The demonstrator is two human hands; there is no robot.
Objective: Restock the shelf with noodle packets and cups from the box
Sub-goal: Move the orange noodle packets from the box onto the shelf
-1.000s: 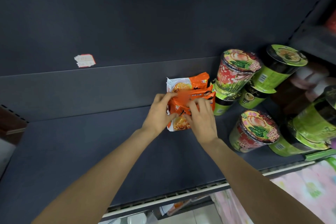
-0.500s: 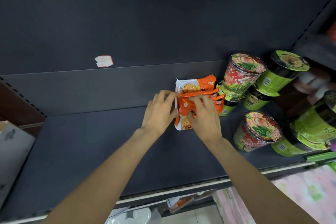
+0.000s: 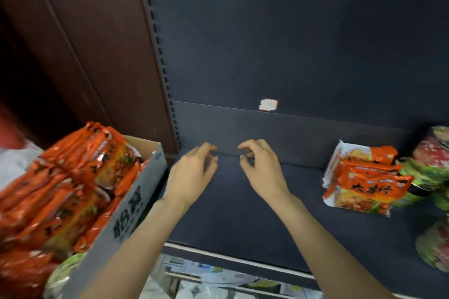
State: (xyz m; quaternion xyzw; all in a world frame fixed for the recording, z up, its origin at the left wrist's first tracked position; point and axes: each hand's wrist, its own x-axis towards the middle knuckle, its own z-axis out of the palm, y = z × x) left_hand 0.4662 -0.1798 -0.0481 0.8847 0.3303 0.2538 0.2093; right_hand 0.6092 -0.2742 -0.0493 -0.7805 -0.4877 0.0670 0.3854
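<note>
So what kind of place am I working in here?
Probably a shop aisle: a dark metal shelf with a slotted upright, a price sticker on the back panel, and a stock box of noodle packets.

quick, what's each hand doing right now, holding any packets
Left hand: open, fingers loosely curled, holding nothing, above the dark grey metal shelf.
Right hand: open, fingers loosely curled, holding nothing, apart from the orange foil noodle packets.
</note>
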